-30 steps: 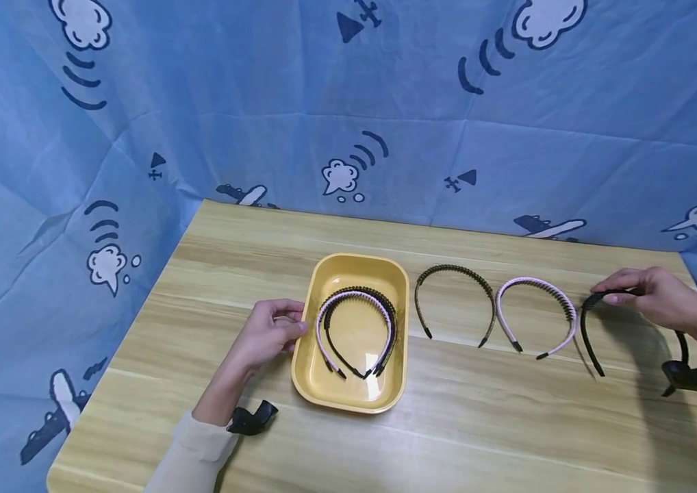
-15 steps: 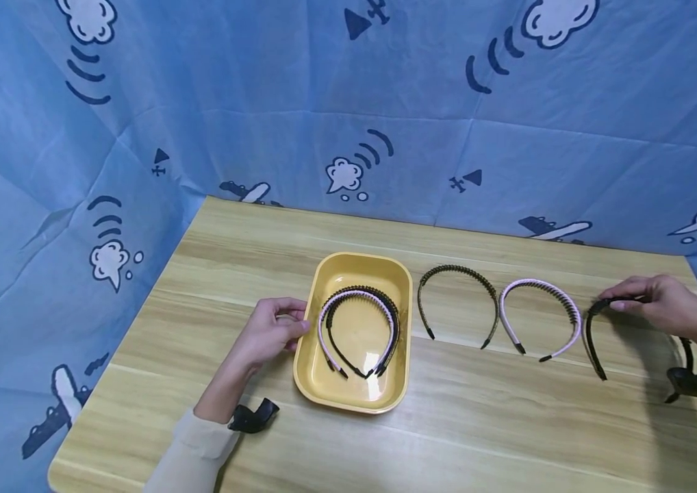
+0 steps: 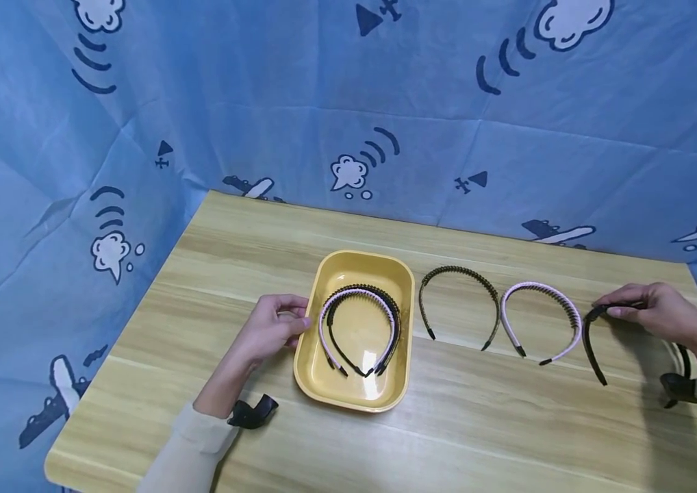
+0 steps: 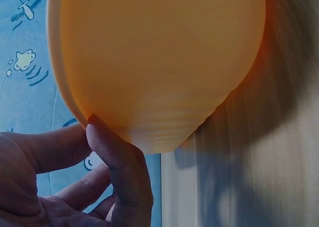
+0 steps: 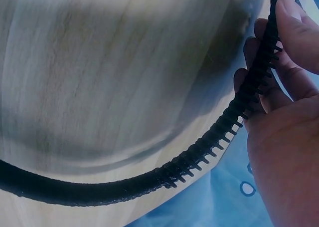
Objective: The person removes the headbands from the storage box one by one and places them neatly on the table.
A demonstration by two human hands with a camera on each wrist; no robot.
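My left hand (image 3: 271, 327) pinches the left rim of a yellow plastic tray (image 3: 353, 401); in the left wrist view, the thumb and a finger (image 4: 119, 162) meet at the tray's edge. Inside the tray lie several nested headbands, with a pink headband (image 3: 322, 329) on top of dark ones. At the table's right side my right hand (image 3: 659, 311) grips a black headband (image 3: 592, 352) by its arched top. The right wrist view shows the comb teeth of this black headband (image 5: 199, 154) and fingers on both sides of it. The hand hides part of its arch in the head view.
Between the tray and the black headband, a dark brown headband (image 3: 459, 271) and a pink and white headband (image 3: 507, 322) lie side by side on the wooden table (image 3: 478, 424). A blue patterned cloth (image 3: 262, 82) hangs behind and to the left.
My right hand and the black headband have come slightly lower and nearer the front. The left hand keeps its hold on the tray. The head view has shifted a little.
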